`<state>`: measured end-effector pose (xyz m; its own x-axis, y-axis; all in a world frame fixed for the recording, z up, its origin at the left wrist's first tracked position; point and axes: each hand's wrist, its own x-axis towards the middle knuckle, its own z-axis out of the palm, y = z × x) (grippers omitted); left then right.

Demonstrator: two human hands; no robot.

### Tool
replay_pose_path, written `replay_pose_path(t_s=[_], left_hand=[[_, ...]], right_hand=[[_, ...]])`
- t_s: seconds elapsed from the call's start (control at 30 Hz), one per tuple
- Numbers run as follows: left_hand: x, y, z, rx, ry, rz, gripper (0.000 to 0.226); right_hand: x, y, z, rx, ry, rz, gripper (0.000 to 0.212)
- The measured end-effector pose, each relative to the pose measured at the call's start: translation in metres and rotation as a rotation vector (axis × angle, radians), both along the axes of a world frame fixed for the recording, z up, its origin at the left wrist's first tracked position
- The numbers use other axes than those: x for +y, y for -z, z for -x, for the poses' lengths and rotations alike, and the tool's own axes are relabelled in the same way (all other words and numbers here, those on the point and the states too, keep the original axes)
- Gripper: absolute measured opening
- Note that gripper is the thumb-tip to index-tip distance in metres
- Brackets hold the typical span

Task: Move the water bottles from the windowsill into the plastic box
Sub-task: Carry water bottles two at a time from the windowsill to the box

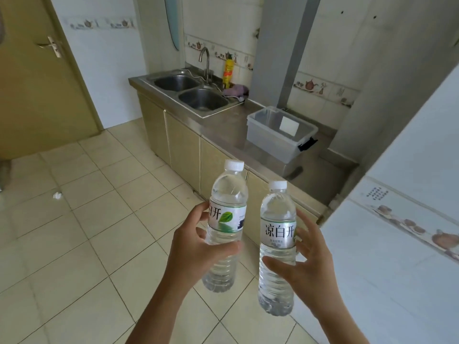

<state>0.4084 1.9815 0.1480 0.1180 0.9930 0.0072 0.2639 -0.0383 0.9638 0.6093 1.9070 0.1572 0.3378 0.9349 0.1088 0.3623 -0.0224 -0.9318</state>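
Plastic box (280,135) beside sink (196,95) (countertop).

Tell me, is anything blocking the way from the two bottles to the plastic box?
Nothing visible does. The left hand holds one bottle, the right hand holds the other bottle. The plastic box sits open on the counter ahead, with only bare counter and floor between.

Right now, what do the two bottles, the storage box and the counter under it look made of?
Both water bottles: clear thin plastic, ribbed, see-through, with white caps. Plastic box: translucent frosted plastic, hazy walls, black latch. Counter: probably brushed stainless steel, grey with dull reflections, matching the sink.
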Motion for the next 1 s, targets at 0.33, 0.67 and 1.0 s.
replay_pose_path(t_s=[0.33, 0.67, 1.0], left_hand=[[0.180, 0.008, -0.050, -0.039, 0.070, 0.035, 0.083], [0.383, 0.006, -0.122, -0.039, 0.334, 0.038, 0.077], [0.508, 0.015, -0.252, -0.087, 0.490, 0.075, 0.081]], right_hand=[[0.170, 0.011, -0.046, 0.012, 0.064, -0.016, 0.099], [0.319, 0.010, -0.088, 0.023, 0.288, -0.070, 0.097], [0.419, 0.012, -0.190, 0.042, 0.508, -0.100, 0.100]])
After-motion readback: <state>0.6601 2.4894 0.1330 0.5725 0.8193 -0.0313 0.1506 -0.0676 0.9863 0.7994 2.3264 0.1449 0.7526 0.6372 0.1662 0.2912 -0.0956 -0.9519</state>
